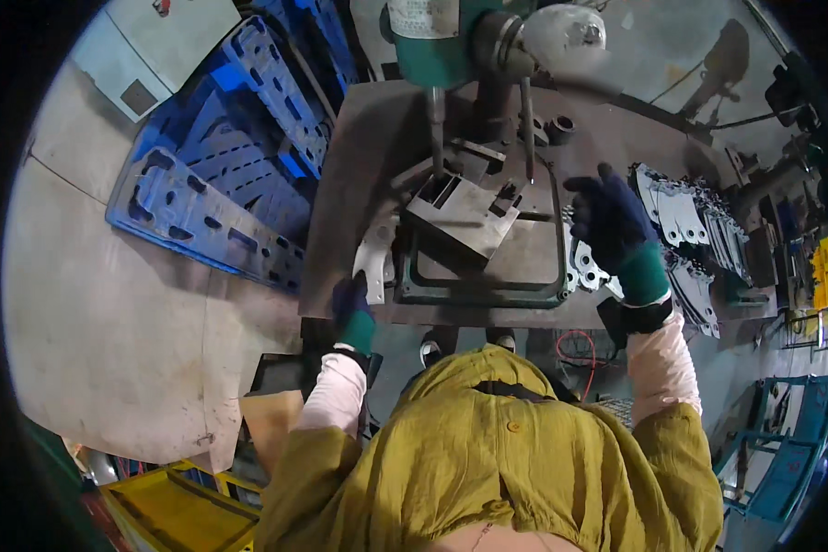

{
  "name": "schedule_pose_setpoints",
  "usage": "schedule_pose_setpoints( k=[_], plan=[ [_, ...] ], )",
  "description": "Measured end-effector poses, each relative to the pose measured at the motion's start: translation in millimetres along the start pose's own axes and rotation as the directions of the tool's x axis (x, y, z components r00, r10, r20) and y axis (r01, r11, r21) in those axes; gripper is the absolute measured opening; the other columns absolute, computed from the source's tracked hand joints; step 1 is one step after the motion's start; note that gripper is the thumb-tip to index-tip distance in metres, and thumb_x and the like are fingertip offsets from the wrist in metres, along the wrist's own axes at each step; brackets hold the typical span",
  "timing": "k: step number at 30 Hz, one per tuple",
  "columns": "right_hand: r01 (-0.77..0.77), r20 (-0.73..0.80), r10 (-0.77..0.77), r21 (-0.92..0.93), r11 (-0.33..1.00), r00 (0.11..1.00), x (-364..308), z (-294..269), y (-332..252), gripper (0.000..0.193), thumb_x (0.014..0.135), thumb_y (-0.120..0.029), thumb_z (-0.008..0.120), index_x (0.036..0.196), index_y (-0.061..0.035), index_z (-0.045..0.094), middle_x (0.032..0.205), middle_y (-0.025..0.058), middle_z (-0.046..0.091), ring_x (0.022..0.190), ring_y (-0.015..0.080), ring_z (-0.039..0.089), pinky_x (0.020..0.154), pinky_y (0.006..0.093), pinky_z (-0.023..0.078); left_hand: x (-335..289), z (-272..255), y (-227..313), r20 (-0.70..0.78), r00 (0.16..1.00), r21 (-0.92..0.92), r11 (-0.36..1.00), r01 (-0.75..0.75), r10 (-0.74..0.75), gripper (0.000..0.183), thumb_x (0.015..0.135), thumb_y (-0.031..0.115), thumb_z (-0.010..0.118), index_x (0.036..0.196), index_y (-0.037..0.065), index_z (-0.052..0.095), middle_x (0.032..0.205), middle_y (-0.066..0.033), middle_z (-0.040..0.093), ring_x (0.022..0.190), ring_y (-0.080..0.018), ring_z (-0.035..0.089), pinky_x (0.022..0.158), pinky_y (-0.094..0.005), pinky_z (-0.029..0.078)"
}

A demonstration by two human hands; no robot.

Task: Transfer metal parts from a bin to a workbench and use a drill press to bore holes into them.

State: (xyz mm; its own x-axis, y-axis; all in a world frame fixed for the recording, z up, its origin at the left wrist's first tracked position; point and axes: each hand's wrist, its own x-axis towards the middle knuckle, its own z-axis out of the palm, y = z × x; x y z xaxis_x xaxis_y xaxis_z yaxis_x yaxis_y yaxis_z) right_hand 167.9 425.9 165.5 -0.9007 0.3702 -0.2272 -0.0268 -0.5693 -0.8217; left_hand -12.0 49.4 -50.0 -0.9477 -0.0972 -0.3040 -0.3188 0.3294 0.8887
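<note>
My left hand, in a dark glove with a green cuff, is closed on the lower end of a curved, flat grey metal plate. The plate lies at the left of a green machine base. On that base sits a steel block fixture, with the spindle of a green drill-press-like machine coming down at it. To the right of the base, my right hand, gloved the same way, hovers with its fingers apart and nothing seen in it. A lever rod hangs nearby.
Stacks of similar metal plates lie on the right of the brown worktable. More plates are partly hidden by my right hand. A blue slotted crate stands left of the table. A red cable runs along the floor.
</note>
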Motion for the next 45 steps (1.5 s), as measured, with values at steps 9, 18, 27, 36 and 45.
schedule_pose_setpoints(
  k=[9,18,27,36,45],
  plan=[
    [-0.130,-0.331,0.177,0.160,0.979,0.927,-11.1,-137.7,54.6,0.044,0.094,-0.046,0.058,0.101,-0.0033,0.063,0.069,0.0067,0.058,0.063,0.0230,0.059,0.063,0.0383,0.053,54.4,34.1,-29.2,0.015,0.971,0.311,0.922,-0.232,0.239,0.052,0.094,0.047,0.053,0.118,0.004,0.066,0.111,-0.0133,0.070,0.102,-0.0283,0.064,0.083,-0.0396,0.048],
    [-0.586,-0.602,-0.364,-0.793,0.166,0.711,-20.1,-170.9,91.8,0.079,0.073,-0.057,0.072,0.121,0.0037,0.056,0.112,0.0269,0.066,0.108,0.0377,0.063,0.092,0.0446,0.048,39.6,56.0,-23.5,0.100,0.927,0.731,0.605,-0.315,0.362,0.091,0.081,0.062,0.063,0.144,0.002,0.040,0.147,-0.0224,0.042,0.136,-0.0335,0.041,0.113,-0.0388,0.032],
    [-0.726,-0.695,-0.297,-0.687,0.004,0.655,36.4,-144.6,105.0,0.111,0.072,-0.069,0.061,0.148,0.0036,0.026,0.128,0.0212,0.059,0.119,0.0347,0.057,0.099,0.0480,0.042,78.6,57.1,-41.7,0.273,0.887,0.665,0.594,-0.453,0.372,0.091,0.079,0.058,0.066,0.145,0.002,0.039,0.148,-0.0223,0.040,0.137,-0.0356,0.038,0.113,-0.0403,0.031],
    [-0.555,-0.624,-0.440,-0.779,0.291,0.646,49.4,-216.0,123.6,0.077,0.072,-0.054,0.069,0.124,0.0015,0.056,0.102,0.0230,0.069,0.096,0.0384,0.067,0.078,0.0432,0.052,35.1,37.8,3.7,0.145,0.823,0.251,0.784,-0.568,0.549,0.059,0.085,0.041,0.067,0.132,0.007,0.056,0.134,-0.0183,0.056,0.123,-0.0324,0.052,0.105,-0.0403,0.040],
    [0.118,0.065,-0.099,-0.597,0.794,0.993,-60.7,-144.2,81.3,0.046,0.087,-0.013,0.065,0.128,0.0042,0.054,0.098,0.0108,0.067,0.078,0.0185,0.066,0.073,0.0299,0.054,-113.8,59.6,121.7,0.597,0.166,0.090,0.140,-0.986,0.785,0.059,0.081,0.036,0.073,0.130,0.007,0.058,0.135,-0.0162,0.054,0.122,-0.0334,0.053,0.104,-0.0421,0.043]
  ],
)
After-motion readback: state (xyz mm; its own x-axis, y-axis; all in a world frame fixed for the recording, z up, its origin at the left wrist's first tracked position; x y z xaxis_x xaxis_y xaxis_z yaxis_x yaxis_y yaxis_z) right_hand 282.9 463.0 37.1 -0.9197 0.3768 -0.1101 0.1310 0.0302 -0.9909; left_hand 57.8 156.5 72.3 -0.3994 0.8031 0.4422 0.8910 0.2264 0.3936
